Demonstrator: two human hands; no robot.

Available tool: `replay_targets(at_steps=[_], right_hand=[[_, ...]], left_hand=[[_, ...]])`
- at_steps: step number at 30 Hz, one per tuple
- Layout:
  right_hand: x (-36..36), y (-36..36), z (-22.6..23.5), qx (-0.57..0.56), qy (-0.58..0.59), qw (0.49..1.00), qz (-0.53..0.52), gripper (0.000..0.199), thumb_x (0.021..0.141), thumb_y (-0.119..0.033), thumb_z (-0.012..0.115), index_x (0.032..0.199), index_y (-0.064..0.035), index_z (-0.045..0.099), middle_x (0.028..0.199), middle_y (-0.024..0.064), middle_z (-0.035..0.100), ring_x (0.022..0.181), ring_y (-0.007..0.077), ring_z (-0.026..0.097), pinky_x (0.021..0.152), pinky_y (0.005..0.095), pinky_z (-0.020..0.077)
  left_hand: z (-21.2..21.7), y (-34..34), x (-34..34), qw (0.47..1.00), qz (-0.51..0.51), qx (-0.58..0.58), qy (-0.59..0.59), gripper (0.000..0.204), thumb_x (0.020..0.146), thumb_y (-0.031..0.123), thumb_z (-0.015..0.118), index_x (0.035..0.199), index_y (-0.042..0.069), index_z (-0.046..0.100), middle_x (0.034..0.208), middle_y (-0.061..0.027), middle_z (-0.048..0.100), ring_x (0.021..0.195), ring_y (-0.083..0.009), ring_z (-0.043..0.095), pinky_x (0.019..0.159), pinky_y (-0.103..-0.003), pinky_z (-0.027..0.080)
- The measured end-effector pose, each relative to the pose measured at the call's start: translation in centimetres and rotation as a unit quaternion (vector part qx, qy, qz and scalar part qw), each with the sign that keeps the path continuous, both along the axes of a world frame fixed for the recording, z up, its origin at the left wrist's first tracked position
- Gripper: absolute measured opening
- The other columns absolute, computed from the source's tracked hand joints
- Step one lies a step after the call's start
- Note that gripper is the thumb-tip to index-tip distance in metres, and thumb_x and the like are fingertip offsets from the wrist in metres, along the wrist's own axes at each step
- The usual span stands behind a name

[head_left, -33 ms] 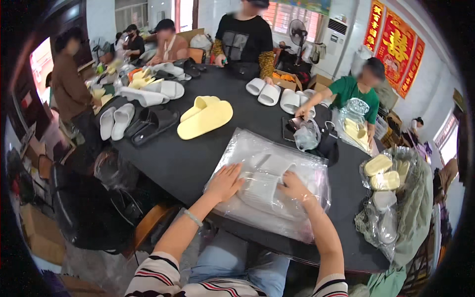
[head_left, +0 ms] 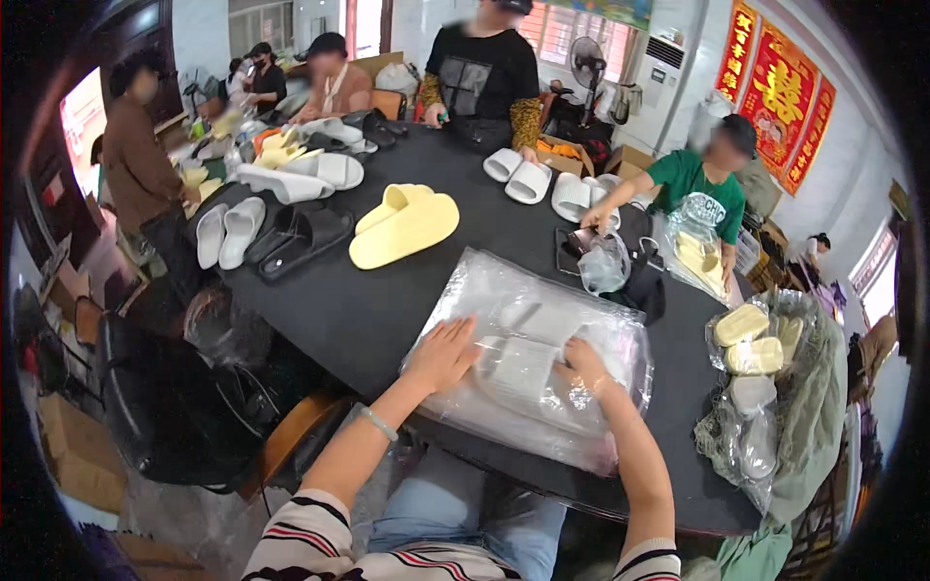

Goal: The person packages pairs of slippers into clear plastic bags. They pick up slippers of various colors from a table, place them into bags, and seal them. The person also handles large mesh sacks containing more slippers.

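Note:
A pair of white slippers (head_left: 518,370) lies in a clear plastic bag on top of a stack of clear plastic bags (head_left: 455,290) in front of me. My left hand (head_left: 444,354) rests flat on the plastic, left of the slippers, fingers stretched out. On the slippers' right side, my right hand (head_left: 585,366) touches the bag with thumb and fingers apart. Plastic glare blurs the slippers' outline. Beyond the stack, toward the left, a pair of yellow slippers (head_left: 407,232) sits unwrapped on the black table (head_left: 329,320).
Black slippers (head_left: 305,237) and white slippers (head_left: 232,232) stand at left. Bagged yellow slippers (head_left: 754,353) lie on cloth at right. A person in green (head_left: 712,184) handles a bagged pair. Another person (head_left: 480,77) stands across the table. A black chair (head_left: 170,407) is left of me.
My right hand has shifted slightly to the right along the plastic. My left hand stays in place on the stack.

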State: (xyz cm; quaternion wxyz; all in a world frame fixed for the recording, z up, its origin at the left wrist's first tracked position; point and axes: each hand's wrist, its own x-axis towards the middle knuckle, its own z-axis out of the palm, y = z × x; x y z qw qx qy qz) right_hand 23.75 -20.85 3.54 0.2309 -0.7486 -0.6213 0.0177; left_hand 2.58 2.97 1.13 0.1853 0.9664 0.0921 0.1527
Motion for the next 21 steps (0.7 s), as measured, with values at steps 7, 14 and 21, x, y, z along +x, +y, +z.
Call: replay_targets(at_steps=[7,14,21], right_hand=[[2.8,-19.3,-1.6,-0.075,-0.054,0.949,-0.3,0.027,0.081,-0.015,0.055,0.103,0.0021,0.06,0.096,0.0151,0.062,0.094,0.0262,0.055,0.083,0.0405,0.0432],[1.4,-25.8,5.1,0.416,0.229,0.731,-0.491,0.041,0.096,-0.024,0.049,0.126,0.0044,0.049,0.121,0.0138,0.056,0.11,0.0247,0.054,0.095,0.0359,0.0411],[-7.3,-8.9,13.2,0.199,0.271,0.903,-0.268,0.037,0.081,0.002,0.045,0.116,0.0046,0.057,0.105,0.0094,0.064,0.095,0.0196,0.059,0.086,0.0306,0.0459]], left_hand=[[0.3,-0.4,-0.4,0.995,-0.002,0.093,0.045,0.081,0.093,0.063,0.034,0.145,0.001,0.029,0.152,-0.0171,0.028,0.142,-0.0292,0.023,0.117,-0.041,0.015],[0.2,-0.4,-0.7,0.994,0.007,0.104,0.039,0.084,0.09,0.067,0.035,0.145,0.003,0.033,0.153,-0.0163,0.027,0.143,-0.0286,0.021,0.118,-0.041,0.013],[-0.5,-0.1,-0.5,0.994,-0.001,0.106,-0.015,0.078,0.091,0.062,0.039,0.14,0.001,0.041,0.147,-0.0195,0.036,0.139,-0.0318,0.03,0.116,-0.042,0.017]])
